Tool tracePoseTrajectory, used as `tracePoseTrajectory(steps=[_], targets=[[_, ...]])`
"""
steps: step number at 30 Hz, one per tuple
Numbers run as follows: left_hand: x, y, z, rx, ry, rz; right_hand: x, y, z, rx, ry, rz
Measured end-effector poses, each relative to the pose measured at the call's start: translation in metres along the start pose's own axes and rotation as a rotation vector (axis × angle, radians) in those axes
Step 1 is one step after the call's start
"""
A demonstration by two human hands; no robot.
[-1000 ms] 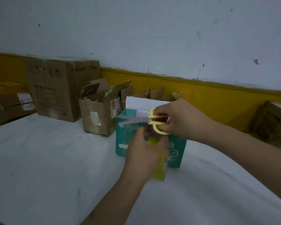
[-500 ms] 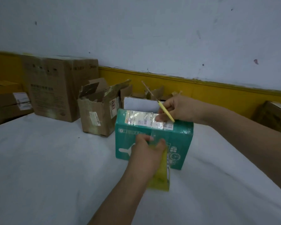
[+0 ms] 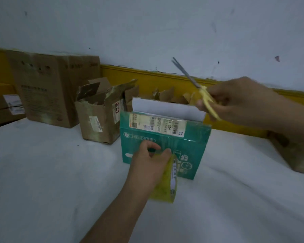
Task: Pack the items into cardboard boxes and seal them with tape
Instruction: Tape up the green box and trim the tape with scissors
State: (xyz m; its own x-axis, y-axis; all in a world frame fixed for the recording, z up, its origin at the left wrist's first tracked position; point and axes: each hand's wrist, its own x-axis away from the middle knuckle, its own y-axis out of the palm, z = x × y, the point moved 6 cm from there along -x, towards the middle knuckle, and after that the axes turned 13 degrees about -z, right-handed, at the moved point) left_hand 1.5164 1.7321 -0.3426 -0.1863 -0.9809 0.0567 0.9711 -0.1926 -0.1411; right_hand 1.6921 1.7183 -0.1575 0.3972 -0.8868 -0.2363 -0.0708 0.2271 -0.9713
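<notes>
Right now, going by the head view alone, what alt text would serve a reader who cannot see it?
A person's left hand grips a yellow roll of packing tape in front of a teal cardboard box on a white-covered table, while the right hand holds yellow-handled metal scissors above its right end. Worn brown cardboard boxes stand behind.

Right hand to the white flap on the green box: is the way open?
Probably yes: the right hand is close by the white flap, at its right end, with nothing between, though it grips the scissors, blades up.
</notes>
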Motion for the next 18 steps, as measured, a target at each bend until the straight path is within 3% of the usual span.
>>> tracePoseTrajectory(steps=[1,5,7,10,14,18], targets=[[0.001,0.0,-0.003,0.001,-0.016,-0.037,0.014,0.003,0.002,-0.037,0.007,-0.115],[0.002,-0.004,-0.006,0.041,-0.023,-0.131,0.067,0.052,-0.003,-0.347,0.215,-0.849],[0.003,-0.005,-0.006,0.11,-0.012,-0.134,0.076,0.067,-0.006,-0.276,0.24,-1.031],[0.002,-0.002,-0.011,0.223,-0.018,-0.171,0.068,0.081,-0.008,-0.228,0.329,-1.051],[0.004,0.01,-0.012,0.388,-0.006,-0.35,0.045,0.093,-0.019,-0.228,0.371,-1.06],[0.008,0.015,-0.008,0.354,0.032,-0.4,0.028,0.096,-0.033,-0.229,0.352,-1.102]])
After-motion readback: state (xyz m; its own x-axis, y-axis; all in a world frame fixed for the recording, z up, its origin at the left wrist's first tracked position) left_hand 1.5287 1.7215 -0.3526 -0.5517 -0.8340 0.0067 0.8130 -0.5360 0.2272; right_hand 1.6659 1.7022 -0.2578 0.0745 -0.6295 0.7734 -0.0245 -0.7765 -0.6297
